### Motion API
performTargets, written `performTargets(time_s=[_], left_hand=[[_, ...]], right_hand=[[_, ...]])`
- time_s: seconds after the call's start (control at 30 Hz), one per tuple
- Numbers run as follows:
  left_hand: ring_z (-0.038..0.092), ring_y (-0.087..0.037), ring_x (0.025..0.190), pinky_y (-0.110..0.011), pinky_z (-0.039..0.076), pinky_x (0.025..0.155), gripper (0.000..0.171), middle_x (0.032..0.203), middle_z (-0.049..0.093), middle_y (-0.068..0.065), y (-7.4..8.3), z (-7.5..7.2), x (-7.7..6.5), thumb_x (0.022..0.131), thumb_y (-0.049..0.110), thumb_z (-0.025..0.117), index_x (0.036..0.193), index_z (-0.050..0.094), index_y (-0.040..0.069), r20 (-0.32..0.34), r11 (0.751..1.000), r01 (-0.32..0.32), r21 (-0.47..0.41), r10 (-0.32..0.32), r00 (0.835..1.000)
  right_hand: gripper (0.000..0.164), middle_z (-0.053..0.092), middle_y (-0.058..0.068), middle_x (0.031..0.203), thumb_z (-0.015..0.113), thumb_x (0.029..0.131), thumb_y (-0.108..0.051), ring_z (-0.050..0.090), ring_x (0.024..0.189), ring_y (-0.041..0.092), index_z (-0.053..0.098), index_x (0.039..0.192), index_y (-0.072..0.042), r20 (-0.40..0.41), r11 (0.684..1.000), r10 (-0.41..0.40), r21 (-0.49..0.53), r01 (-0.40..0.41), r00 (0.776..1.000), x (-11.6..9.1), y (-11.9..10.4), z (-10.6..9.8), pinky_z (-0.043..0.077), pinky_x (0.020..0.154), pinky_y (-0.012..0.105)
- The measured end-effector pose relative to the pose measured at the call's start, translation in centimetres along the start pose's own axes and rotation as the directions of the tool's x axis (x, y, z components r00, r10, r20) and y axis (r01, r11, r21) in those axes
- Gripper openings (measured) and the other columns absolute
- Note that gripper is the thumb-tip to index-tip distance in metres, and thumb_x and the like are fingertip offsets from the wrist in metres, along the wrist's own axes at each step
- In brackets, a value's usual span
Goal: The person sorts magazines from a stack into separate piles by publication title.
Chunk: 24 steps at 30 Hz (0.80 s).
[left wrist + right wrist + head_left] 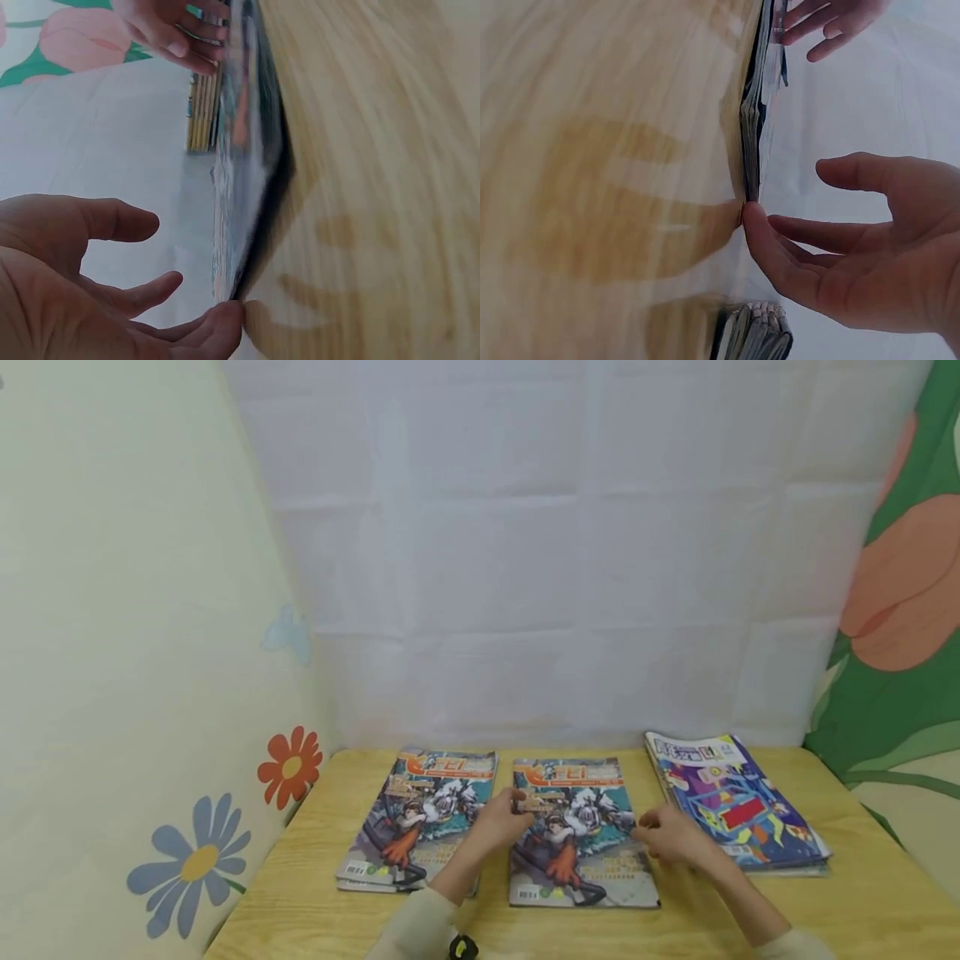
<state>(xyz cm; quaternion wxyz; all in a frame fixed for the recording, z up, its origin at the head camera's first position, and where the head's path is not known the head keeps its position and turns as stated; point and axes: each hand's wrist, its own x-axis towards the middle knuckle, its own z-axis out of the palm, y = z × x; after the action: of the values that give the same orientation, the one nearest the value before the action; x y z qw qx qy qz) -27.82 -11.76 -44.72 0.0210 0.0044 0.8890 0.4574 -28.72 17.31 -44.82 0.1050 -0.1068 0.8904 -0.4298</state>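
A comic magazine (577, 839) with an orange title and a figure in orange lies flat on the table between both hands. My left hand (498, 822) is at its left edge, fingertips touching the side, as the left wrist view also shows with the hand (90, 277) and the magazine edge (247, 157). At the opposite edge is my right hand (670, 837). In the right wrist view, a fingertip of that hand (870, 247) presses the layered page edges (751, 142), with the thumb raised clear. Neither hand wraps round the magazine.
Left of it lies a small pile of magazines (420, 822) with the same cover. A thicker magazine stack (738, 802), purple-blue on top, sits slightly fanned at the right. Behind the wooden table (300, 893) hangs a white cloth (555, 568); painted walls flank it.
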Motion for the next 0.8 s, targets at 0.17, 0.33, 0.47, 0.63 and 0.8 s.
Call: performTargets(time_s=[0.17,0.33,0.47,0.63,0.8], left_hand=[[0.057,-0.039,0.111,-0.054,0.051,0.085,0.043,0.132,0.056,-0.025,-0.1,0.0,-0.1,0.096,0.02,0.065,0.134,0.056,0.002,0.007,0.983,0.085,-0.163,-0.085,0.996],[0.052,-0.043,0.12,-0.055,0.053,0.088,0.056,0.138,0.048,-0.027,-0.2,-0.2,0.1,0.098,0.018,0.066,0.144,0.044,-0.002,0.03,0.906,0.186,-0.38,-0.189,0.982],[0.055,-0.037,0.11,-0.044,0.054,0.082,0.068,0.141,0.044,-0.032,-0.8,-0.1,0.4,0.091,0.0,0.06,0.151,0.029,-0.012,0.054,0.829,0.225,-0.512,-0.23,0.972],[0.058,-0.025,0.083,-0.031,0.052,0.065,0.073,0.124,0.058,-0.026,-1.2,0.0,0.4,0.08,-0.009,0.057,0.148,0.034,-0.015,0.129,0.822,0.251,-0.511,-0.215,0.968],[0.061,-0.024,0.081,-0.033,0.053,0.064,0.076,0.114,0.063,-0.022,-0.7,0.1,0.3,0.076,-0.009,0.056,0.149,0.038,-0.009,0.146,0.813,0.201,-0.547,-0.144,0.979]], right_hand=[[0.034,0.063,0.014,0.088,0.066,0.097,-0.012,0.058,0.07,0.019,0.064,0.118,0.015,0.055,0.994,0.086,0.059,-0.089,0.995,0.3,0.2,0.2,0.054,0.061,0.034],[0.038,0.065,0.014,0.098,0.065,0.097,-0.011,0.063,0.084,0.024,0.061,0.122,0.018,0.069,0.986,0.128,0.1,-0.135,0.989,0.5,0.5,0.2,0.058,0.068,0.037],[0.041,0.065,0.014,0.101,0.064,0.098,-0.01,0.064,0.088,0.025,0.057,0.125,0.019,0.08,0.973,0.164,0.153,-0.175,0.983,0.6,0.9,0.2,0.059,0.07,0.037],[0.043,0.065,0.016,0.105,0.065,0.097,-0.009,0.064,0.09,0.027,0.055,0.128,0.019,0.082,0.953,0.19,0.225,-0.204,0.978,0.7,1.5,0.3,0.06,0.07,0.037],[0.047,0.063,0.02,0.105,0.063,0.098,-0.008,0.064,0.09,0.029,0.049,0.134,0.019,0.081,0.924,0.203,0.314,-0.219,0.976,0.9,1.8,0.1,0.06,0.07,0.038]])
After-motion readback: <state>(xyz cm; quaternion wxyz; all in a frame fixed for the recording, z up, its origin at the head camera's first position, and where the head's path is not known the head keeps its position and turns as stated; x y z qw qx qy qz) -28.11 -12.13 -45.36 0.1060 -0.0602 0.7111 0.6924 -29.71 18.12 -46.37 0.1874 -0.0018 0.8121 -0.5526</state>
